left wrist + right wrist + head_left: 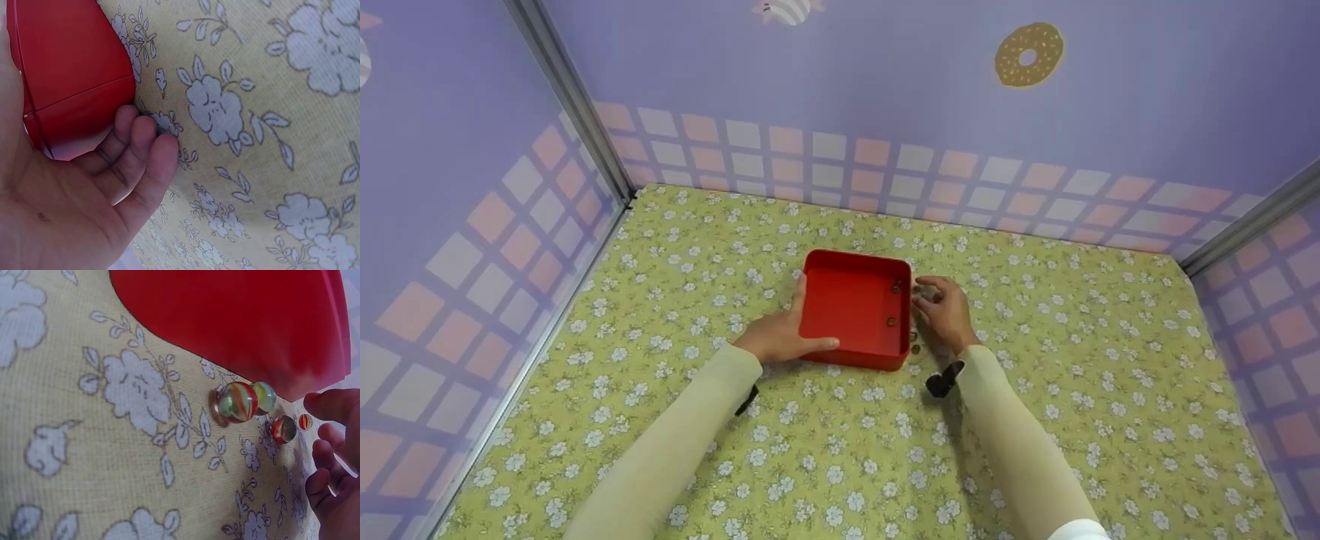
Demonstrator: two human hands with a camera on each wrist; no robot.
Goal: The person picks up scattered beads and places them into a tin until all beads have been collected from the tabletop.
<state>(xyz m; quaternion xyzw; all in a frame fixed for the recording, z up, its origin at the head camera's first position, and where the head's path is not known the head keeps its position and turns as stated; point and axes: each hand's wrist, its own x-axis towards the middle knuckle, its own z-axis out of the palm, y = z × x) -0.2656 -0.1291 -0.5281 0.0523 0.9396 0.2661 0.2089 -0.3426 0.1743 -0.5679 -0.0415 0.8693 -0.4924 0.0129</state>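
Purple walls [847, 75] enclose a flower-printed table [825, 435]. Our left hand [776, 335] grips the near corner of the box [847, 300], thumb over its rim. Our right hand [947, 311] curves its fingers, a narrow gap between them; loose marbles [238, 403] lie near the fingertips, outside the box. We'd best brace the box and pinch each marble low, as round glass could roll.

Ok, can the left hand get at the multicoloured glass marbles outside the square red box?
Probably not: the left hand holds the square red box at its near-left corner; the multicoloured glass marbles lie beyond its right side, with the box between.
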